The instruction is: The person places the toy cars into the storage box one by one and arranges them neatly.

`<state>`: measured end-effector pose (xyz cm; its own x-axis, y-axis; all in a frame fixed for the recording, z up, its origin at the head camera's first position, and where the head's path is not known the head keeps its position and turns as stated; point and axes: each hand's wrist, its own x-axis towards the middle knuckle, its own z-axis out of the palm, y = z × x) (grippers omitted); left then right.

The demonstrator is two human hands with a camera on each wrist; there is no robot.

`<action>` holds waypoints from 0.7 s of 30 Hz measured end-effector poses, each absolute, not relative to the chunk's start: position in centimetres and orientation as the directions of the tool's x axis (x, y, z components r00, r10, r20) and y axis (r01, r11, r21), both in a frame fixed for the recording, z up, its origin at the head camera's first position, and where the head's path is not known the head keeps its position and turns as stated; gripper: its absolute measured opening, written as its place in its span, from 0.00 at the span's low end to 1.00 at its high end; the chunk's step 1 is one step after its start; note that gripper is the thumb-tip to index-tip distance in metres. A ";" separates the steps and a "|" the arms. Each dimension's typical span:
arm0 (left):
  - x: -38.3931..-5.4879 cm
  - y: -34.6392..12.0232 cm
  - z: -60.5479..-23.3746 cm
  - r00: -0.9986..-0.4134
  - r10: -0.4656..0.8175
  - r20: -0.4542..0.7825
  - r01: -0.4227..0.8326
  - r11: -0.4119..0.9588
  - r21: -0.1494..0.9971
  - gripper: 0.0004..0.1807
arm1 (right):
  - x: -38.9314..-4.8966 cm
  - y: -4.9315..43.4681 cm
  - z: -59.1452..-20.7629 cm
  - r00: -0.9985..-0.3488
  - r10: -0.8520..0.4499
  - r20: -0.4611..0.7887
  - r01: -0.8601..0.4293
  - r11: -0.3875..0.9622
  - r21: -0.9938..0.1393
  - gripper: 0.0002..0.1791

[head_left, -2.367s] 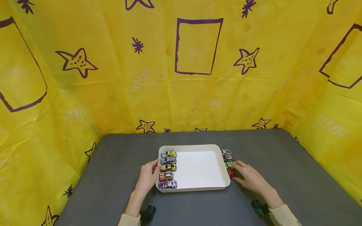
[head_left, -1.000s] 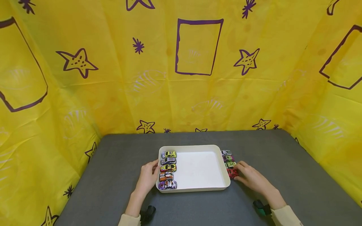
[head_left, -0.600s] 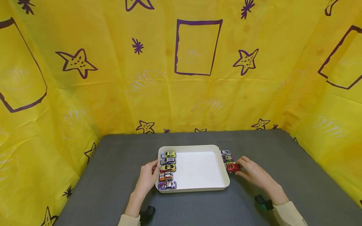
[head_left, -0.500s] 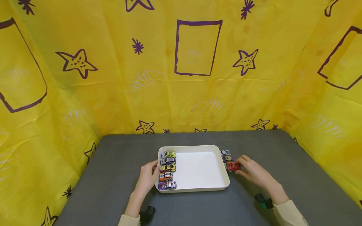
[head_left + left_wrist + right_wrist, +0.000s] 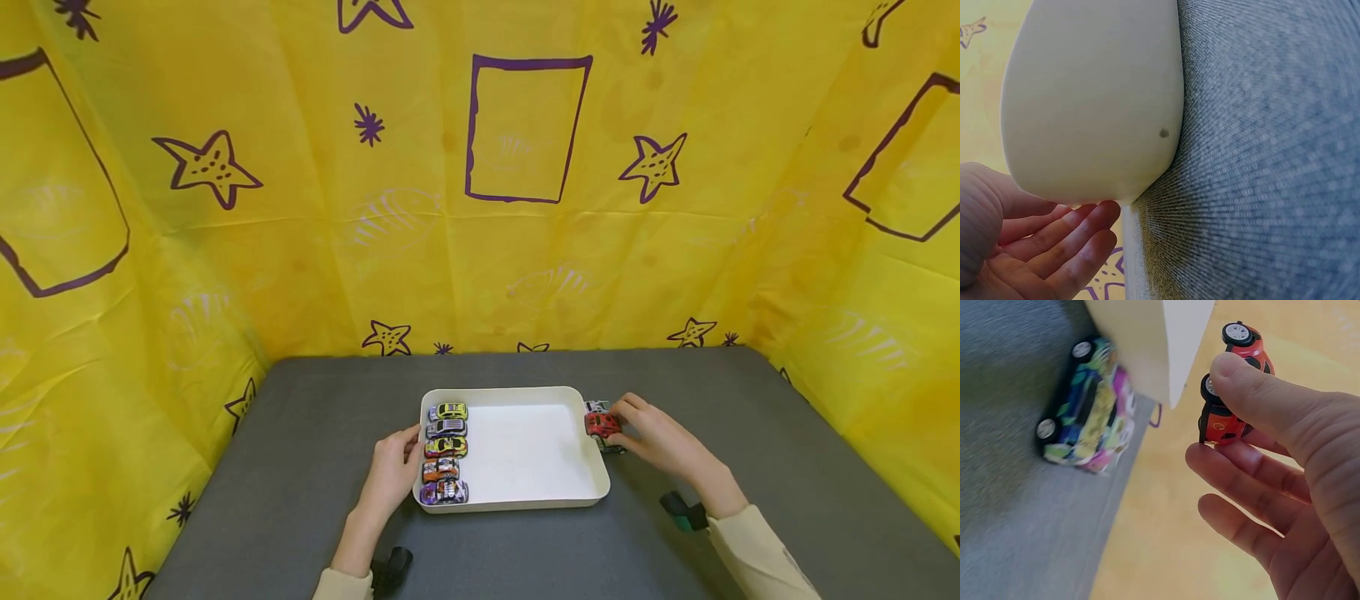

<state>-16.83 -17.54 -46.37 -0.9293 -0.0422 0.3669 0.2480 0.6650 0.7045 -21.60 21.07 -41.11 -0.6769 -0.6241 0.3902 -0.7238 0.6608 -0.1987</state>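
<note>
In the head view, my right hand (image 5: 663, 437) pinches a red toy car (image 5: 602, 424) between thumb and fingers, lifted just outside the tray's right wall. The right wrist view shows the thumb on one side of the red car (image 5: 1217, 422), with other fingers extended. Beneath it, a green-yellow toy car (image 5: 1088, 412) stands on the table; a silver-grey toy car (image 5: 597, 407) shows behind. My left hand (image 5: 392, 468) rests against the left wall of a white tray (image 5: 525, 503), fingers loosely extended. In the left wrist view, fingertips (image 5: 1107, 212) touch the tray's outside.
Several toy cars, among them an orange one (image 5: 440, 469) and a purple one (image 5: 444, 491), line the tray's left side inside. The dark grey table (image 5: 337, 392) extends around the tray. Yellow patterned cloth (image 5: 300, 275) encloses the back and sides.
The right hand has lifted the red car from the near end of the row outside the tray and carried it away from me, over the other cars. The left hand stays put.
</note>
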 end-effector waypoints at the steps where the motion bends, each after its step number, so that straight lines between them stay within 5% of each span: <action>1: -16.8 -17.6 -46.4 -0.928 -0.045 0.369 0.248 0.664 0.705 0.14 | -21.7 20.9 -41.0 -0.679 -0.626 0.383 -0.723 0.661 -0.201 0.15; 21: -16.7 -17.5 -46.3 -0.937 -0.045 0.347 0.231 0.665 0.711 0.15 | -24.4 16.5 -40.3 -0.680 -0.678 0.281 -0.733 0.629 -0.257 0.14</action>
<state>-16.72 -17.50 -46.27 -0.9369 -0.0451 0.3465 0.2308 0.6646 0.7107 -24.35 16.52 -40.27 -0.6797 -0.6776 0.2809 -0.7335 0.6292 -0.2572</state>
